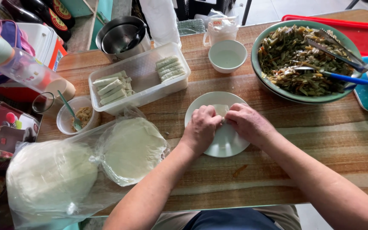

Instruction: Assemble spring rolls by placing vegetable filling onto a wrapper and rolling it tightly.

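Left hand and right hand meet over white plate, fingers of both curled shut on a pale wrapper roll at the plate's 12 o'clock edge. At 9 o'clock, round wrappers in plastic bags. At 11 o'clock, clear tub holding finished rolls. At 12 o'clock, small white bowl. At 2 o'clock, green bowl of chopped filling with tongs.

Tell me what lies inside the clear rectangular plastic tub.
The clear rectangular plastic tub holds two groups of pale rolled wrappers, one at each end, with bare floor between. Their filling is hidden inside the rolls.
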